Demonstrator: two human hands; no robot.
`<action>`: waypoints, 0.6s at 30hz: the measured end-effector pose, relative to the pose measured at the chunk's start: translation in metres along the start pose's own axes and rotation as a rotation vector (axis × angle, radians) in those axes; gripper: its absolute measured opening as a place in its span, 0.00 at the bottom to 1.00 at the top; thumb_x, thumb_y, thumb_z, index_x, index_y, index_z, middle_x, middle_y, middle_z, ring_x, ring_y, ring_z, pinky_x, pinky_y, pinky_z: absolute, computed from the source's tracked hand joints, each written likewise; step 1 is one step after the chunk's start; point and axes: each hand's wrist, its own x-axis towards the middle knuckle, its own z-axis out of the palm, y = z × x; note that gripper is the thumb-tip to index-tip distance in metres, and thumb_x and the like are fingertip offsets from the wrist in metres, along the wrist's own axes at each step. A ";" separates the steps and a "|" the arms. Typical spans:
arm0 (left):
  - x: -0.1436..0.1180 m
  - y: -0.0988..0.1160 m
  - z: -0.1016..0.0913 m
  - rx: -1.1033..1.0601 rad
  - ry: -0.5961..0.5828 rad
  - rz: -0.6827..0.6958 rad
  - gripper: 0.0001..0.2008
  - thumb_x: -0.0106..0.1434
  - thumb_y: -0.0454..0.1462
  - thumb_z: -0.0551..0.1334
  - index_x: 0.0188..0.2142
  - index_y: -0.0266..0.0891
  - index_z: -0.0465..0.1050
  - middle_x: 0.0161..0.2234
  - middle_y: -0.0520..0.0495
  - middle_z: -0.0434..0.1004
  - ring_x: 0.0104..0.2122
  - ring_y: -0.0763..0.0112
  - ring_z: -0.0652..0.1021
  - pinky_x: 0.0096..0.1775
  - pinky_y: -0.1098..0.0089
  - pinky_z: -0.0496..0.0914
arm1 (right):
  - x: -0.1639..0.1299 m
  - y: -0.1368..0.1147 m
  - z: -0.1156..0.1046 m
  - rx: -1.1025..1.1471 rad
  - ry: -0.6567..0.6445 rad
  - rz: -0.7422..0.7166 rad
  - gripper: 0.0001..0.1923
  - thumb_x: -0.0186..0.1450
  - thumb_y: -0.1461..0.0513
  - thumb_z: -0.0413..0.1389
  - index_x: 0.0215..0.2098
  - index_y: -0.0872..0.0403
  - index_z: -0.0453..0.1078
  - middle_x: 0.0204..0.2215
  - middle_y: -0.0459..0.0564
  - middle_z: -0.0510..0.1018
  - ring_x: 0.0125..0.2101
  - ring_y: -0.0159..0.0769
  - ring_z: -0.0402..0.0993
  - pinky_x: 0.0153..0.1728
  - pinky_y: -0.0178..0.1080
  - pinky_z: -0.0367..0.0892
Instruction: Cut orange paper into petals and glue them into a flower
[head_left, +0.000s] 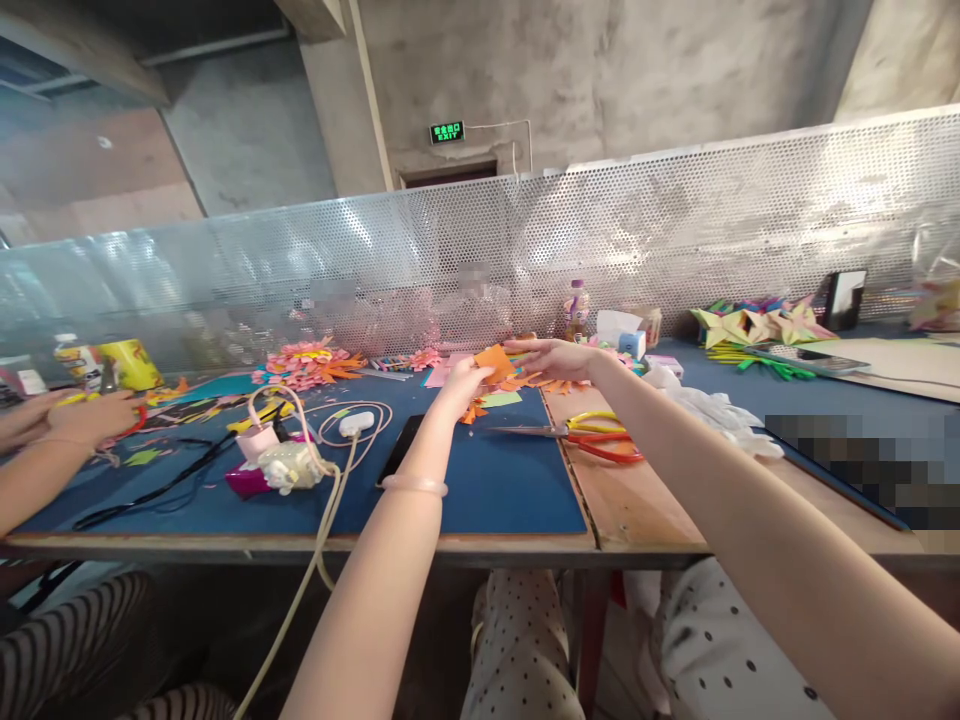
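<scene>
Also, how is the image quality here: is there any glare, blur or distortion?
Head view: wide-angle distortion bows the table edge and stretches both forearms; daylight glares on the perforated metal screen at the right; pixelated blocks cover patches behind the screen and on the table at the right; the left hand, right hand and orange paper are fairly sharp.

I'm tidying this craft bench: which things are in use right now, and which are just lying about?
In use:
left hand and right hand, both on the orange paper

Lying about:
scissors
phone
white charger
drink bottle
folded paper stars
</scene>
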 end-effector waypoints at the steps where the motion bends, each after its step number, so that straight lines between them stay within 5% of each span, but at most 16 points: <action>1: -0.001 0.002 0.001 -0.017 -0.004 -0.001 0.18 0.51 0.29 0.63 0.44 0.35 0.74 0.41 0.39 0.78 0.32 0.67 0.78 0.34 0.67 0.70 | 0.000 -0.001 0.001 -0.011 0.000 -0.043 0.31 0.56 0.68 0.61 0.56 0.43 0.66 0.49 0.49 0.75 0.42 0.33 0.75 0.42 0.35 0.71; 10: -0.009 0.014 0.006 0.012 0.028 -0.030 0.15 0.50 0.31 0.67 0.39 0.34 0.75 0.34 0.42 0.77 0.25 0.75 0.72 0.27 0.73 0.63 | 0.007 -0.009 0.018 -0.353 0.207 -0.131 0.12 0.51 0.60 0.65 0.35 0.53 0.79 0.35 0.49 0.80 0.35 0.33 0.73 0.36 0.34 0.70; 18: -0.007 0.009 0.005 -0.023 0.010 -0.021 0.11 0.49 0.30 0.66 0.35 0.34 0.75 0.32 0.44 0.77 0.24 0.77 0.71 0.26 0.73 0.62 | 0.004 -0.011 0.023 -0.425 0.208 -0.162 0.10 0.54 0.58 0.63 0.32 0.55 0.77 0.35 0.49 0.79 0.33 0.31 0.72 0.35 0.33 0.68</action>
